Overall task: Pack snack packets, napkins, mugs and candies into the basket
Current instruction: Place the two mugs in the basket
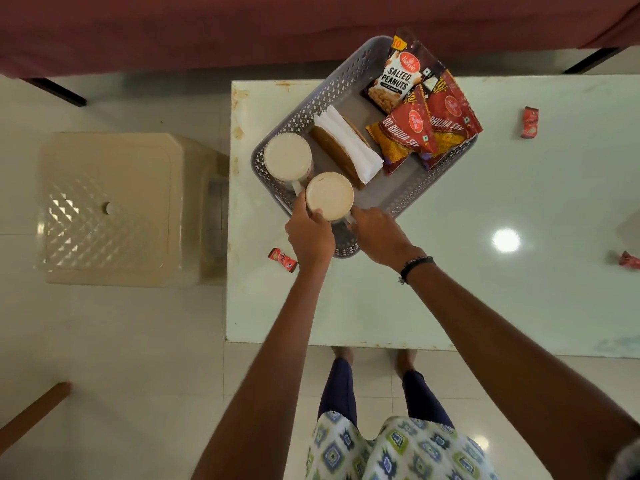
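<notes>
A grey perforated basket [332, 88] sits askew on the pale table [450, 289]. Inside it lie a salted peanuts packet [394, 79], two red bhujia sev packets [433, 129], white napkins [349, 143] on brown ones, and an upturned cream mug [287, 159]. A second upturned mug [329, 196] is at the basket's near corner, gripped by my left hand [310, 233] on its left side and my right hand [375, 233] at its handle side. Red candies lie on the table: one near left [282, 259], one far right [530, 122], one at the right edge [628, 260].
A cream plastic stool [117, 209] stands on the tiled floor left of the table. A maroon bed edge [242, 29] runs along the back. A wooden bar [31, 410] pokes in at bottom left. My legs stand at the table's near edge.
</notes>
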Tool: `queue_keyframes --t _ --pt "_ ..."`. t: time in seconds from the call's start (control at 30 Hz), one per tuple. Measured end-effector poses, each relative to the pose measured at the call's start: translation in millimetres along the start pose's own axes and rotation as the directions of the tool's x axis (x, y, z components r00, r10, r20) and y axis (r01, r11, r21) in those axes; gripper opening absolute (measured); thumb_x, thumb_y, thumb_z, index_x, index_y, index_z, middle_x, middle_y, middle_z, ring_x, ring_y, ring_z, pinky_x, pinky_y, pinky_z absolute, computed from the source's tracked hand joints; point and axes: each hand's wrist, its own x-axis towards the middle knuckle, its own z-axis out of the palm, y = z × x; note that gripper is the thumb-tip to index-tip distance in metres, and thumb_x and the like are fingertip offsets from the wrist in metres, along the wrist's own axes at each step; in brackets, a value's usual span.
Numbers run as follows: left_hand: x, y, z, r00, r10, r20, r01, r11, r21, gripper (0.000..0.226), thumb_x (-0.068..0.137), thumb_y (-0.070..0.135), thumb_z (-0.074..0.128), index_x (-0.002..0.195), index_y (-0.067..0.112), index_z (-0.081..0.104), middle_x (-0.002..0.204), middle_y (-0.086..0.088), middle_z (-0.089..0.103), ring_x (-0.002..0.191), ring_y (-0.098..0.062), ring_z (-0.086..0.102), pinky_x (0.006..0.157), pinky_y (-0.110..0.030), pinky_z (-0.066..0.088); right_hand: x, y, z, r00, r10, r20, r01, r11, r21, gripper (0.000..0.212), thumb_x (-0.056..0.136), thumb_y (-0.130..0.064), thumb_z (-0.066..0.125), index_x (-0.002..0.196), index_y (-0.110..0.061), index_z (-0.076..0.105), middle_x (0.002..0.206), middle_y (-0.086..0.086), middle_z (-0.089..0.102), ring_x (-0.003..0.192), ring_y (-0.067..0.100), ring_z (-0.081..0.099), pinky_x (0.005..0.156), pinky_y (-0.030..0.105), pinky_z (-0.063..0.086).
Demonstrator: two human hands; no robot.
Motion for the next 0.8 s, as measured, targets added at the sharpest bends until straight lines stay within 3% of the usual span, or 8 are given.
queue_keyframes --t 0.27,0.4,0.47,0.5,0.57,0.67,0.73,0.8 --pt "0 -2 -9 0.998 0.026 0.062 -0.026 1.000 -0.003 0.039 0.094 0.012 0.051 0.133 0.008 0.048 0.136 -0.011 0.055 0.124 -0.027 0.053 0.100 -0.040 0.046 -7 -4 7 0.998 -0.011 -0.065 0.009 0.999 -0.031 0.025 0.098 -0.017 0.045 0.114 0.000 0.054 0.105 0.018 0.067 0.091 0.030 0.062 0.084 0.039 0.052" --pt "-10 -11 -25 0.997 0.062 -0.044 -0.070 0.977 -0.200 0.028 0.095 0.014 0.048 0.121 0.009 0.055 0.123 -0.008 0.063 0.112 -0.020 0.059 0.092 -0.031 0.052 -7 -5 14 0.982 0.055 -0.181 -0.048 0.998 0.039 0.019 0.095 -0.018 0.053 0.107 -0.003 0.059 0.101 0.016 0.068 0.089 0.031 0.063 0.081 0.038 0.052" --pt "-16 -27 -38 0.988 0.031 -0.149 -0.079 0.940 -0.332 0.023 0.093 0.010 0.048 0.114 0.008 0.058 0.116 -0.006 0.064 0.106 -0.020 0.062 0.084 -0.028 0.056 -15 -9 15 0.911 0.109 -0.399 -0.113 0.994 0.013 0.015 0.094 -0.019 0.056 0.101 -0.007 0.061 0.098 0.009 0.066 0.086 0.023 0.060 0.073 0.028 0.046" --pt "-18 -39 -43 0.982 -0.011 -0.187 -0.063 0.921 -0.384 0.021 0.093 0.007 0.048 0.110 0.007 0.059 0.111 -0.004 0.064 0.102 -0.021 0.063 0.079 -0.027 0.058 -24 -18 11 0.847 0.153 -0.510 -0.121 0.988 0.096 0.014 0.095 -0.017 0.053 0.102 -0.007 0.060 0.100 0.007 0.064 0.087 0.020 0.057 0.073 0.023 0.040" --pt "-20 -68 -52 0.968 -0.093 -0.231 -0.016 0.903 -0.430 0.016 0.090 0.004 0.048 0.100 0.008 0.059 0.102 -0.003 0.064 0.098 -0.027 0.064 0.079 -0.038 0.059 -47 -47 5 0.746 0.176 -0.642 0.046 0.949 0.313 0.016 0.096 -0.012 0.046 0.102 -0.004 0.058 0.102 0.010 0.062 0.090 0.018 0.053 0.076 0.022 0.037" --pt "-20 -102 -58 0.959 -0.198 -0.201 0.108 0.917 -0.384 0.018 0.088 0.006 0.044 0.095 0.017 0.058 0.098 -0.004 0.066 0.098 -0.029 0.065 0.085 -0.052 0.054 -70 -97 20 0.815 -0.083 -0.574 0.305 0.903 0.302 0.013 0.092 -0.005 0.051 0.101 -0.005 0.061 0.095 0.009 0.064 0.087 0.020 0.055 0.076 0.026 0.044" --pt "-21 -114 -60 0.956 -0.255 -0.147 0.187 0.911 -0.369 0.018 0.090 0.007 0.046 0.095 0.018 0.058 0.098 -0.003 0.067 0.098 -0.026 0.065 0.088 -0.051 0.053 -69 -115 45 0.872 -0.205 -0.444 0.335 0.912 0.237 0.014 0.088 -0.001 0.055 0.098 -0.007 0.063 0.090 0.006 0.066 0.080 0.021 0.058 0.069 0.028 0.048" --pt "-21 -118 -63 0.951 -0.290 -0.106 0.238 0.907 -0.349 0.017 0.090 0.005 0.047 0.097 0.017 0.058 0.098 -0.001 0.066 0.098 -0.024 0.065 0.090 -0.049 0.054 -61 -118 69 0.925 -0.178 -0.336 0.269 0.931 0.247 0.016 0.085 0.001 0.056 0.096 -0.007 0.064 0.092 0.007 0.068 0.080 0.024 0.061 0.067 0.033 0.053"
